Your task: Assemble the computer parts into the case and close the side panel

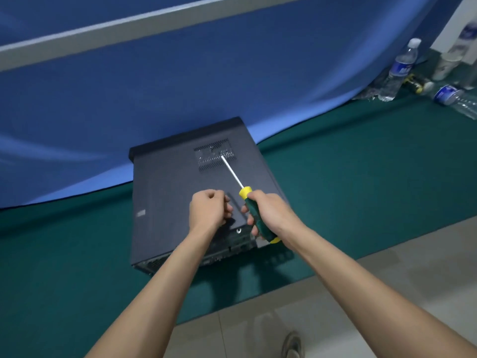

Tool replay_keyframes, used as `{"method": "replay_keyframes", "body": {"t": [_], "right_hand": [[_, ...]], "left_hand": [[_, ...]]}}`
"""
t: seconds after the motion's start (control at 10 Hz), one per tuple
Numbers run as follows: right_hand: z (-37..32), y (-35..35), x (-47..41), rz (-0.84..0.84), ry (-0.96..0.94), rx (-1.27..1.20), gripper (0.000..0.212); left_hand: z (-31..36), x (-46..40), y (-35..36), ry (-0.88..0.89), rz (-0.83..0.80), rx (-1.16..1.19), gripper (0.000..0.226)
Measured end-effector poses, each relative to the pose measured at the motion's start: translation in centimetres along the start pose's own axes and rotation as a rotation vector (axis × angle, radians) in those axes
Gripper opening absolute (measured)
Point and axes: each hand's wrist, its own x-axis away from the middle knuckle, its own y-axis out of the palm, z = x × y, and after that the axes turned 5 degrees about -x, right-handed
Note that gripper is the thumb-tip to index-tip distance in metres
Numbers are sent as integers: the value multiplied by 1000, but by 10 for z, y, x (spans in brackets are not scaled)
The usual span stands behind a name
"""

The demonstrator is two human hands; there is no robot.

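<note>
A dark grey computer case (167, 192) lies flat on the green table (348, 182), its side panel with a vent grille (215, 154) facing up. My right hand (271, 215) grips the green and yellow handle of a screwdriver (254, 211); the metal shaft points away from me over the grille. My left hand (207, 210) hovers over the near end of the panel with fingers curled; whether it holds something small cannot be seen. A screw hole (239, 230) shows on the case's rear edge below the hands.
A blue cloth (180, 86) hangs behind the case. Several plastic water bottles (400, 71) and a paper cup (447, 64) stand at the table's far right corner. The table's front edge runs diagonally, with tiled floor (361, 293) and a shoe (293, 343) below.
</note>
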Motion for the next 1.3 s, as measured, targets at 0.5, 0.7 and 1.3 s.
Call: {"method": "replay_keyframes", "body": {"t": [0.5, 0.7, 1.3], "right_hand": [[24, -82, -156, 357, -34, 127, 32], [70, -80, -203, 272, 204, 330, 33], [-18, -115, -179, 297, -236, 358, 6]], "left_hand": [[-11, -66, 50, 304, 350, -922, 23], [-12, -69, 52, 263, 363, -929, 23], [-4, -65, 49, 256, 336, -825, 37]]}}
